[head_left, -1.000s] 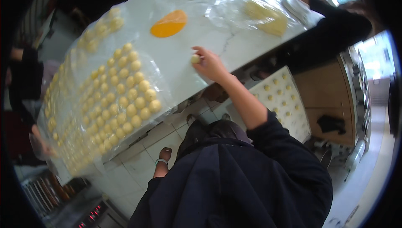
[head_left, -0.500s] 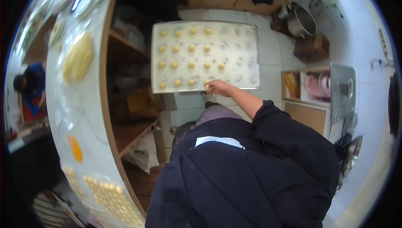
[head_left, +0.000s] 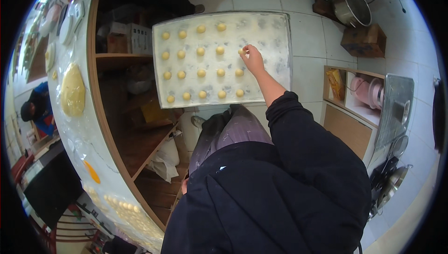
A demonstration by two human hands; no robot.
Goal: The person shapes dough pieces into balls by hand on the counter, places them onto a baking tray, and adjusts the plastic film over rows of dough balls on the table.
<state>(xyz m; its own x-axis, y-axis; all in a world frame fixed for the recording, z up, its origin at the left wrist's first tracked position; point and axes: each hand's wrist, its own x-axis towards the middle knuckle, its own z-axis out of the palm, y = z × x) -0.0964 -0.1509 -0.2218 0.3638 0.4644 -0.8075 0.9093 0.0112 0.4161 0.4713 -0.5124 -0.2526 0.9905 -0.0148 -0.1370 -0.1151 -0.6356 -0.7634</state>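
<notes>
My right hand [head_left: 252, 60] reaches over the right half of a large pale, floury tray [head_left: 273, 83]. Thumb and fingertips pinch a small yellow dough ball [head_left: 241, 52], at the right end of the second row from the far side. I cannot tell whether this ball rests on the tray. Rows of similar dough balls [head_left: 201, 73] fill the left and middle of the tray. Only a sliver of my left hand [head_left: 185, 186] shows, low beside my body at the shelves; its fingers are hidden.
Left of me runs a long counter with a big dough lump [head_left: 73, 90], an orange scraper [head_left: 92, 172] and many dough balls under plastic [head_left: 126, 209]. Open shelves [head_left: 123, 62] lie beneath it. A steel pot [head_left: 352, 6] and low cabinet [head_left: 350, 125] stand right. Another person [head_left: 39, 109] is far left.
My right hand has gone from the tray's near edge, where a dough ball now sits, to a farther row. A bit of my left hand has come into view. The whole view has shifted.
</notes>
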